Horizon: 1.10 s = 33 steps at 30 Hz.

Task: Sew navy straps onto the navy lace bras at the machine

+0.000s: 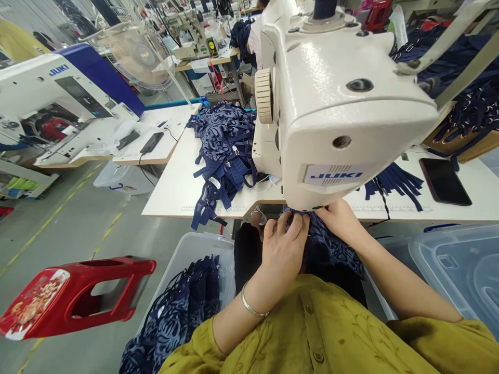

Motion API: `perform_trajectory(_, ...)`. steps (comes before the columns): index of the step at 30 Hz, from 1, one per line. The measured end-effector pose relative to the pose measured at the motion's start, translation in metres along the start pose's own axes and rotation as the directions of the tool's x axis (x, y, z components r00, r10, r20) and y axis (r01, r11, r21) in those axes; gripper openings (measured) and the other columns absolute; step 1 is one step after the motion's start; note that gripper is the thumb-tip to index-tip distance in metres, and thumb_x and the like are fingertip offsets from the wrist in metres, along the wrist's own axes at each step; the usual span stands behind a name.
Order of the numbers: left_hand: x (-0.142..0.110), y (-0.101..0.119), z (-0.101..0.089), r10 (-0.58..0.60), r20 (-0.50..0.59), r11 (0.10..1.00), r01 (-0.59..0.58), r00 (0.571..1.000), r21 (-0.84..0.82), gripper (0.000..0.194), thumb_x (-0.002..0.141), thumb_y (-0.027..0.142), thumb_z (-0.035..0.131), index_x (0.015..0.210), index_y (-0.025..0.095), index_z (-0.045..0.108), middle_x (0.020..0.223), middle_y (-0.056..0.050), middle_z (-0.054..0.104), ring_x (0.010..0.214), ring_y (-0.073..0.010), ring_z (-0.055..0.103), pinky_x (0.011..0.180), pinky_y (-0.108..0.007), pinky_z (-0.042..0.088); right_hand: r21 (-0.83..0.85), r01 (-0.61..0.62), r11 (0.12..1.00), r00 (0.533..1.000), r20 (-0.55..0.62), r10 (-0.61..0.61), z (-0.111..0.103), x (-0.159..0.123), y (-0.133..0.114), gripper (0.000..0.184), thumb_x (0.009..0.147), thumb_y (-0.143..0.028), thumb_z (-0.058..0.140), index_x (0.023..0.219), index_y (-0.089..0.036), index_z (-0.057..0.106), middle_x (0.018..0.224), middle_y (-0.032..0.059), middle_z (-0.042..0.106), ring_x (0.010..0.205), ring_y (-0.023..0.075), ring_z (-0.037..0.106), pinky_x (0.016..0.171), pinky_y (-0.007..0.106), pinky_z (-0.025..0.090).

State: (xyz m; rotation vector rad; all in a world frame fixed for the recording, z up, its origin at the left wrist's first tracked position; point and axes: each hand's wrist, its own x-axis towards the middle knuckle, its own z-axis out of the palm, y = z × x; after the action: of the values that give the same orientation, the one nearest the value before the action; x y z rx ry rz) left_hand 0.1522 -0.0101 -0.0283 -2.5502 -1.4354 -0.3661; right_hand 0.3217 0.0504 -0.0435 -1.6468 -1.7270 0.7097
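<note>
A navy patterned garment (331, 241) lies over my lap, its top edge under the head of the white sewing machine (346, 130). My left hand (284, 244), with a bangle at the wrist, has its fingers curled down on the fabric just in front of the machine. On the other side my right hand (337, 221) pinches the garment's edge, its fingertips partly hidden under the machine head. The needle area is hidden by the machine.
Navy garments (224, 150) are piled left of the machine; navy straps (397, 182) and a phone (445, 182) lie right. A plastic bin (195, 241) holds more garments below. A red stool (86, 291) stands on the left floor, a lidded clear box (463, 270) at right.
</note>
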Motion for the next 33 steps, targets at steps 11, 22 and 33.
perform_trajectory(11, 0.000, 0.002, -0.001, 0.006, -0.010, 0.998, -0.006, 1.000, 0.068, 0.040, 0.092, 0.016, 0.046, 0.131, 0.020, 0.052, 0.126, -0.005, 0.060, 0.117, -0.0213, 0.053, 0.093, -0.038, 0.040, -0.089, -0.004, 0.996, 0.999, 0.036, 0.007, -0.002, 0.000, -0.001, 0.020, 0.084, -0.030, 0.048, 0.068, -0.021, 0.056, 0.069, 0.0090, 0.068, 0.082, 0.0275, 0.067, 0.065, 0.030, 0.044)
perform_trajectory(22, 0.002, -0.002, -0.003, -0.021, -0.046, 0.999, 0.022, 0.999, 0.026, 0.031, 0.095, 0.020, 0.048, 0.125, 0.022, 0.056, 0.119, 0.000, 0.063, 0.112, -0.0202, 0.056, 0.093, -0.040, 0.039, -0.046, 0.110, 0.993, 0.994, 0.013, -0.110, 0.004, 0.000, 0.009, 0.018, 0.084, -0.031, 0.048, 0.077, -0.022, 0.062, 0.064, 0.0084, 0.067, 0.082, 0.0298, 0.068, 0.064, 0.032, 0.046)
perform_trajectory(33, 0.004, -0.004, 0.000, 0.021, -0.095, 0.998, -0.027, 0.995, -0.058, 0.029, 0.097, 0.021, 0.043, 0.123, 0.018, 0.056, 0.115, -0.002, 0.065, 0.111, -0.0196, 0.056, 0.093, -0.038, 0.040, -0.016, 0.075, 0.997, 0.997, 0.030, -0.074, 0.003, -0.001, 0.008, 0.019, 0.084, -0.031, 0.047, 0.070, -0.023, 0.057, 0.059, 0.0063, 0.064, 0.079, 0.0284, 0.067, 0.064, 0.031, 0.046)
